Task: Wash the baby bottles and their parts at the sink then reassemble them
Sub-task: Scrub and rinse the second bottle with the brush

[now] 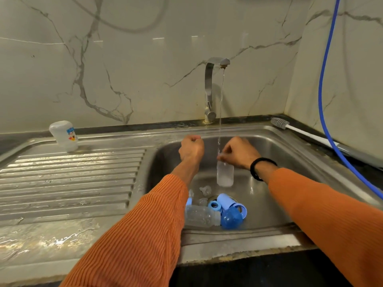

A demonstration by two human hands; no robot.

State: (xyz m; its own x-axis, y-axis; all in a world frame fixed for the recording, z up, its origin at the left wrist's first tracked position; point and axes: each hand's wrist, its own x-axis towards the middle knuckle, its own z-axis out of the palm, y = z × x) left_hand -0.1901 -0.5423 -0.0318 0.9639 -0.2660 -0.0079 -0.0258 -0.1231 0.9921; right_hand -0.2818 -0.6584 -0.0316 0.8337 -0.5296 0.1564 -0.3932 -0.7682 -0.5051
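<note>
— So where was the bottle at that moment?

— Right of the frame's centre, the clear bottle (225, 175) hung upright over the basin, its mouth up under the thin water stream (221, 112) falling from the tap (211, 88). The right hand (240, 152) gripped it by the neck from above, fingers closed round the rim.

— And the other hand?

— The left hand (191, 149) was curled into a loose fist just left of the stream, near the bottle but apart from it. I could not tell whether it held anything small.

— What lay below?

— At the bottom of the sink (279, 146), around the drain, a second clear bottle (202, 216) lay on its side. Touching its right end sat a dark blue dome cap (231, 219), with a pale blue cap (226, 200) and a blue ring (215, 205) just above it. A few clear teats (205, 190) lay near them, too blurred to count.

— Anything farther out?

— At the left of the frame, on the back edge of the ribbed drainboard (72, 179), a white bottle with a cartoon print (64, 136) stood mouth down. At the upper right corner of the sink lay a bottle brush (290, 126), grey bristles pointing left, and a blue hose (323, 79) ran down the marble wall across its handle. Both sleeves (134, 235) were orange ribbed knit; a black band (259, 168) circled the right wrist.
</note>
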